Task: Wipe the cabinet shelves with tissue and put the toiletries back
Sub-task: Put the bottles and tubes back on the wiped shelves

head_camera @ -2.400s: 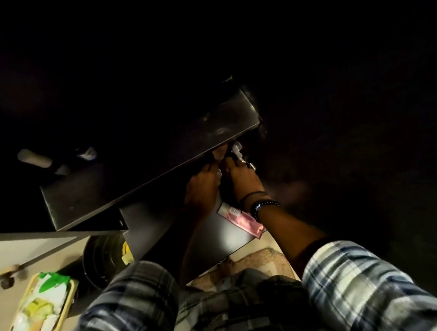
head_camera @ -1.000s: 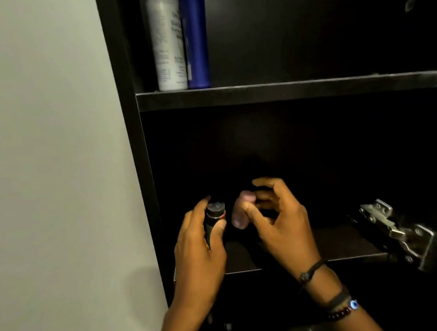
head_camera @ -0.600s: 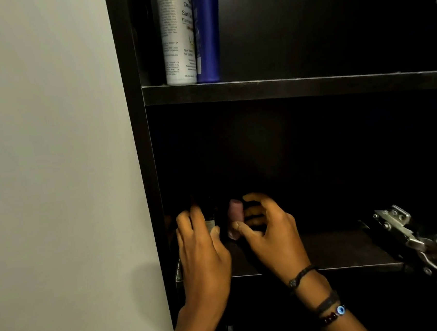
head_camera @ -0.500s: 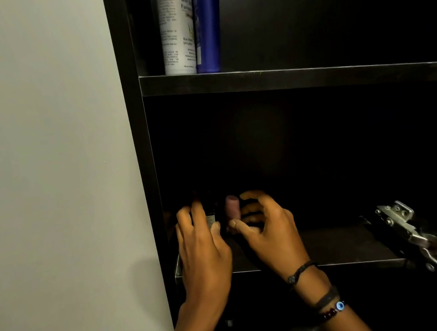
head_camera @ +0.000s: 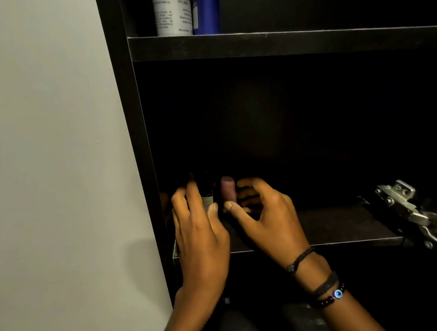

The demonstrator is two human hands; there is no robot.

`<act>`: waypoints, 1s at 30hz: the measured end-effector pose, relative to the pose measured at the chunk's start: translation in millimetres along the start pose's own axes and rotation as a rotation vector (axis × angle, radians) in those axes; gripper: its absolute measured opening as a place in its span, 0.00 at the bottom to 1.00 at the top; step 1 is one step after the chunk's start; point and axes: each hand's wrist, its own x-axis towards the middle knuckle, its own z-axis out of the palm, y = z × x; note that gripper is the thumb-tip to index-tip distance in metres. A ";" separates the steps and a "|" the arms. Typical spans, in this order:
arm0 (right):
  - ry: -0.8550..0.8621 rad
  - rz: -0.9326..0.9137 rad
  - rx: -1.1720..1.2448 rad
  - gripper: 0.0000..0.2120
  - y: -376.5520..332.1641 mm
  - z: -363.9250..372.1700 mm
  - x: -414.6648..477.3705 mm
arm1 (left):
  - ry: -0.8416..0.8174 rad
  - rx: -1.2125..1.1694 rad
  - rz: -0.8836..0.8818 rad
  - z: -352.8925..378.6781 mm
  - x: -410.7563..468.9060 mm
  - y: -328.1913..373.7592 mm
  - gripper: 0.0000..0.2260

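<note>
A small dark bottle (head_camera: pixel 207 193) stands upright at the left end of the dark middle shelf (head_camera: pixel 340 229), and my left hand (head_camera: pixel 199 237) wraps it, fingers behind and thumb in front. Right beside it stands a small pink tube (head_camera: pixel 228 190). My right hand (head_camera: pixel 267 220) curls round it, with the thumb against its lower front and the fingers to its right. The bases of both items are hidden by my hands and the dark. No tissue is in view.
On the upper shelf (head_camera: pixel 280 41) a white bottle (head_camera: pixel 171 8) and a blue bottle (head_camera: pixel 206 5) stand side by side at the left. A metal door hinge (head_camera: pixel 419 215) juts out at the right. A pale wall (head_camera: pixel 49 156) borders the cabinet's left side panel.
The view rose from the floor to the cabinet. Both hands carried the dark bottle and pink tube deeper onto the middle shelf and stood them upright side by side.
</note>
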 end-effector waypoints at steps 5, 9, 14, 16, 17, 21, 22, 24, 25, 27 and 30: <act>0.018 -0.024 -0.185 0.20 -5.5 -8.0 -34.8 | -0.013 -0.057 0.111 -6.8 -19.6 2.7 0.24; 0.049 -0.078 -0.416 0.23 1.1 -8.1 -83.0 | -0.148 -0.081 0.232 -7.1 -64.2 6.6 0.23; -0.041 -0.006 -0.501 0.29 27.5 -7.8 -148.6 | -0.311 -0.060 0.395 12.4 -131.2 -5.3 0.21; -0.104 0.096 -0.497 0.29 47.8 -0.8 -180.5 | -0.426 -0.076 0.394 25.4 -160.1 -15.0 0.20; -0.145 0.178 -0.487 0.30 62.9 4.8 -199.8 | -0.513 -0.080 0.400 31.3 -174.8 -21.6 0.21; -0.253 0.560 -0.330 0.36 135.4 24.3 -283.0 | -0.898 -0.096 0.379 47.6 -221.1 -47.3 0.23; -0.259 0.654 -0.285 0.37 149.7 25.6 -300.5 | -0.971 -0.105 0.330 49.3 -231.2 -52.8 0.23; -0.280 0.819 -0.235 0.37 170.6 23.6 -326.9 | -1.086 -0.110 0.227 54.2 -249.7 -63.0 0.24; -0.304 0.877 -0.224 0.39 177.1 21.4 -337.3 | -1.122 -0.097 0.204 57.4 -258.4 -67.7 0.24; -0.347 0.966 -0.218 0.40 189.0 18.2 -354.2 | -1.196 -0.042 0.165 67.3 -273.5 -77.9 0.22; -0.377 1.051 -0.225 0.40 205.8 18.0 -367.9 | -1.273 0.039 0.145 85.9 -285.9 -90.0 0.21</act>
